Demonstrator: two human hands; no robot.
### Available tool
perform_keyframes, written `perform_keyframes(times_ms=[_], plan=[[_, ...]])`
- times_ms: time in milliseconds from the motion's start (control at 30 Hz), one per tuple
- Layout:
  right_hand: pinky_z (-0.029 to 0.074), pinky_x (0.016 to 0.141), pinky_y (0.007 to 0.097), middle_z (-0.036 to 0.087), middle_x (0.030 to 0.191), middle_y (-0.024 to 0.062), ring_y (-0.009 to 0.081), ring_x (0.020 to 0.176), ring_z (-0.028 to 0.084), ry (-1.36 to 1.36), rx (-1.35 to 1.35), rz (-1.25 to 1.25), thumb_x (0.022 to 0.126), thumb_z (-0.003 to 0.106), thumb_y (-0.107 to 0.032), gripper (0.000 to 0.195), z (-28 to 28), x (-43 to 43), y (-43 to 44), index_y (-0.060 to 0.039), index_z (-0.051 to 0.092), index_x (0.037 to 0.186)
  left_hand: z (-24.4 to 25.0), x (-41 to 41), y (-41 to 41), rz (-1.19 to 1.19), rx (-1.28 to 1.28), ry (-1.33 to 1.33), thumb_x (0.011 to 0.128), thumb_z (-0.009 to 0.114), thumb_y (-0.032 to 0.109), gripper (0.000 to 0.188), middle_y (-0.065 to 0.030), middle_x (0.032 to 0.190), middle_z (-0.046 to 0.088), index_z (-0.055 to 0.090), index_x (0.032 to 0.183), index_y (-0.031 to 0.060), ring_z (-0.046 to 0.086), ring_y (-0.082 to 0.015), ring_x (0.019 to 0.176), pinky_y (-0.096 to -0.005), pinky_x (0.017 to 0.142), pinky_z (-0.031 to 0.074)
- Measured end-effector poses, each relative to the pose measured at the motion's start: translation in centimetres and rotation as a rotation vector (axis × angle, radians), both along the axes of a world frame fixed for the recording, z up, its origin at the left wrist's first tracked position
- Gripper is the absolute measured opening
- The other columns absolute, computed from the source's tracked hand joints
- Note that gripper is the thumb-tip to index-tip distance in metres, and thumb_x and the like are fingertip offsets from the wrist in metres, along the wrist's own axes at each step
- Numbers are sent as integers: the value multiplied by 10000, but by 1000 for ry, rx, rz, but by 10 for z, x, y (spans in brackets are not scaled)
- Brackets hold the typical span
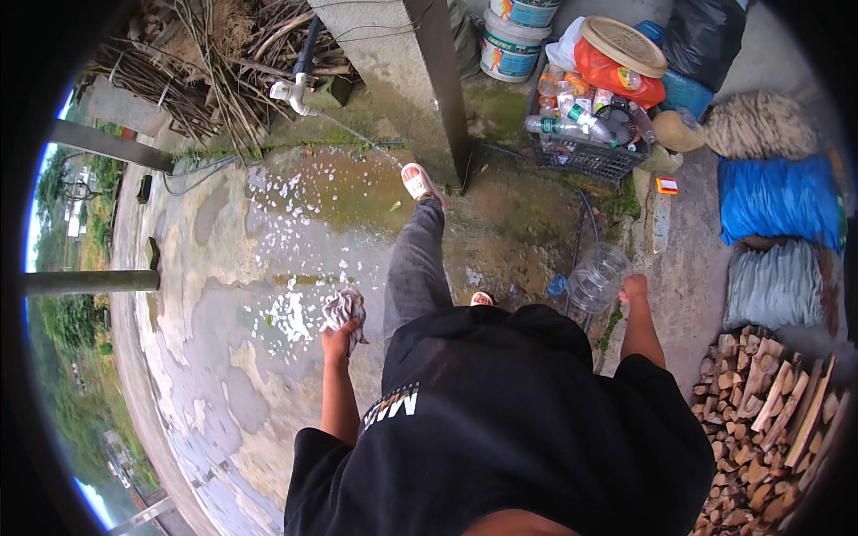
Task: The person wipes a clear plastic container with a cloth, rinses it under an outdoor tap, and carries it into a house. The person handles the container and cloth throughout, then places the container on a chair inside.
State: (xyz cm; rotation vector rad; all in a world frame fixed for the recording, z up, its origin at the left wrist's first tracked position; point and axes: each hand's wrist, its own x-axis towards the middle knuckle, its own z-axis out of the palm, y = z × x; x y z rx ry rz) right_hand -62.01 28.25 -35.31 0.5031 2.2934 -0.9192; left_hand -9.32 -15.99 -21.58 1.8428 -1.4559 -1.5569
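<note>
My left hand [340, 338] is closed around a crumpled wet cloth [344, 315], held out over the wet concrete. On the other side, my right hand [633, 288] grips a large clear plastic bottle [596, 278] by its end. A blue cap-like piece [557, 285] shows just beside the bottle; whether it is attached cannot be told. Water runs from a white plastic tap [293, 92] on a black pipe and reaches near my sandalled foot [419, 181]. White suds [295, 311] lie scattered on the floor.
A concrete pillar [429, 87] stands ahead beside a pile of branches [208, 60]. Paint buckets [513, 43] and a black crate [590, 164] of bottles stand to its right. Thin hoses [580, 234] cross the floor. Filled sacks [781, 201] and stacked firewood [757, 429] line the right side.
</note>
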Motion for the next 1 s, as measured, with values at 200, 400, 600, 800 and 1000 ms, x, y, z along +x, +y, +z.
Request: perform_keyframes(times_ms=[200, 400, 600, 800, 1000], plan=[[423, 321, 336, 524, 645, 142, 229, 418, 522, 1, -61, -19, 756, 438, -60, 116, -10, -5, -7, -8, 500, 838, 9, 0, 9, 34, 31, -69, 615, 693, 120, 392, -81, 857, 612, 584, 951, -50, 580, -167, 733, -282, 654, 458], [397, 293, 341, 478, 547, 122, 196, 350, 457, 51, -91, 62, 775, 441, -61, 90, -4, -9, -37, -24, 479, 703, -13, 28, 15, 131, 63, 7, 595, 693, 114, 419, -88, 866, 613, 578, 958, -62, 583, -167, 747, -279, 668, 459], [349, 256, 305, 449, 481, 97, 184, 317, 442, 77, -162, 161, 793, 450, -76, 133, 30, -16, -53, -38, 457, 666, -19, 27, 21, 163, 98, 42, 586, 701, 128, 420, -79, 877, 621, 590, 957, -35, 583, -159, 763, -273, 693, 454], [382, 274, 350, 447, 487, 106, 190, 303, 419, 94, -33, 237, 758, 412, -26, 128, 34, -27, -25, -17, 465, 642, -27, 7, 10, 124, 58, -55, 585, 704, 135, 391, -86, 844, 627, 598, 924, -28, 589, -165, 741, -283, 682, 455], [401, 296, 369, 478, 507, 125, 207, 329, 455, 28, -7, 174, 737, 402, -24, 130, 30, -32, -15, -8, 490, 644, -27, -14, -11, 38, -33, -127, 547, 742, 252, 492, -160, 872, 632, 591, 922, -29, 614, -250, 802, -326, 728, 457]])
